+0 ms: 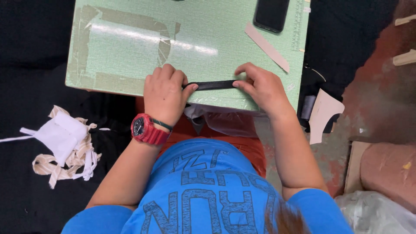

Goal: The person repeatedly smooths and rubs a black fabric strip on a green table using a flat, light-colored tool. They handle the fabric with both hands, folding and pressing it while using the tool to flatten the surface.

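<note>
While the person leans over the green worktop, both hands pinch a thin black strip lying flat near its front edge. Left hand, with a red watch, presses one end; right hand holds the other, likely to keep it straight. Farther back lie a dark phone and a tan strip. White scraps sit off to the left.
</note>
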